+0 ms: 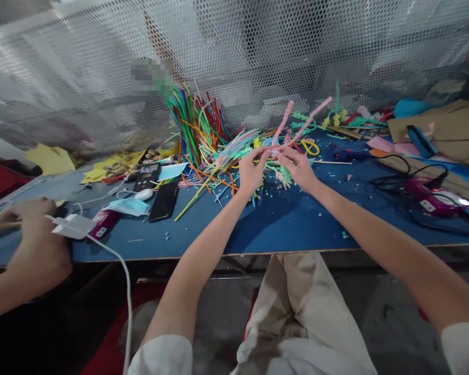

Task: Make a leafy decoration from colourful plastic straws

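Hands, two, mid-surface: left hand [253, 169] and right hand [297, 166], each grip pinching the base of pink fuzzy stems [309, 123], two long ends pointing up and far. One dense bundle of coloured stems [195, 127] just left and far, too many to count. One black phone [163, 202] left. Two purple boxes: one right [433, 202], one left [102, 224]. Blue surface [297, 224], littered with small scraps. One perforated metal screen [277, 57] along the far side. Co-worker's arm [39, 247] at left.

The pipe cleaners [282, 123] are pink, the table [289, 229] blue, the phone [163, 201] black, the trousers [308, 291] beige, the mesh [234, 47] grey and dotted.
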Motion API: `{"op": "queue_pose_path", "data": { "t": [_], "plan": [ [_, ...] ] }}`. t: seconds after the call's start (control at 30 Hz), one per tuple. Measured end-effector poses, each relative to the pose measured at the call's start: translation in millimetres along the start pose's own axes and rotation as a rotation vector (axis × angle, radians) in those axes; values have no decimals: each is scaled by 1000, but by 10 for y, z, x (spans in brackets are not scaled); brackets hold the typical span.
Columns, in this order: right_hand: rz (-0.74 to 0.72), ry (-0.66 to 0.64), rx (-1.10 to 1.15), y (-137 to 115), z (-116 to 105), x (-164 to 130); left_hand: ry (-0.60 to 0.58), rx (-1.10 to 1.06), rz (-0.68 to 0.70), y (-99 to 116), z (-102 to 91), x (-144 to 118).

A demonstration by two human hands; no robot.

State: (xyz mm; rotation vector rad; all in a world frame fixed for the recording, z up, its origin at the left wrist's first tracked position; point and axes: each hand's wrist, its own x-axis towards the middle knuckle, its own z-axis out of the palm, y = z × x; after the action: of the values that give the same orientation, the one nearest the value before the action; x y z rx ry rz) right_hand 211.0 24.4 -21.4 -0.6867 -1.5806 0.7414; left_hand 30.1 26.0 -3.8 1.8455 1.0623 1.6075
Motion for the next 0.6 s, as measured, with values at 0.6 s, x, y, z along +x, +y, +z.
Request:
{"op": "queue_pose_path", "data": {
  "t": [0.6],
  "plan": [
    [139, 13, 37, 22, 32, 1, 98, 38, -40, -23, -24, 0]
  ]
}}
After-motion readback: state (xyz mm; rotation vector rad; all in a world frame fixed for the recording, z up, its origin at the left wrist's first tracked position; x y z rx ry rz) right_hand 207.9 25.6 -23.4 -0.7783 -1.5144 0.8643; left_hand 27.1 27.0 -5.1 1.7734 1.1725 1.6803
